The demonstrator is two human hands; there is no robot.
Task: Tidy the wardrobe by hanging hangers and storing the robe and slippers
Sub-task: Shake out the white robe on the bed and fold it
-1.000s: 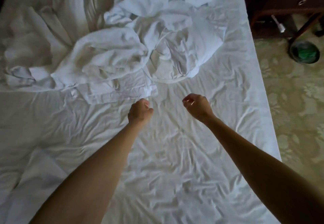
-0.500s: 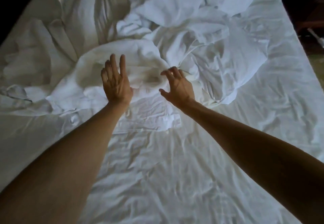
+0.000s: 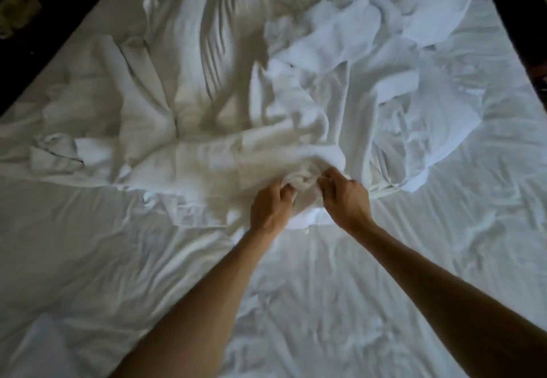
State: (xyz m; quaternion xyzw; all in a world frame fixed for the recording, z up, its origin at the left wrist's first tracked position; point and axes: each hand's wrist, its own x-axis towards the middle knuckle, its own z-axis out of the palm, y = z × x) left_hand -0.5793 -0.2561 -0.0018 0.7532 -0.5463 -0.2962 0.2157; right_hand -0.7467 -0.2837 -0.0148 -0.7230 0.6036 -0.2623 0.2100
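A white robe lies crumpled across the middle of the bed, its lapels and a sleeve spread to the left. My left hand and my right hand both pinch a bunched fold of the robe at its near edge, close together, fingers curled into the cloth. No hangers or slippers are in view.
The bed is covered by a wrinkled white sheet. More white linen is heaped at the back right, touching the robe. Dark floor lies beyond the left edge and the right edge of the bed.
Both hands reached forward from the bare sheet, opened over the robe, then closed on a fold at its near edge. The view moved closer over the bed.
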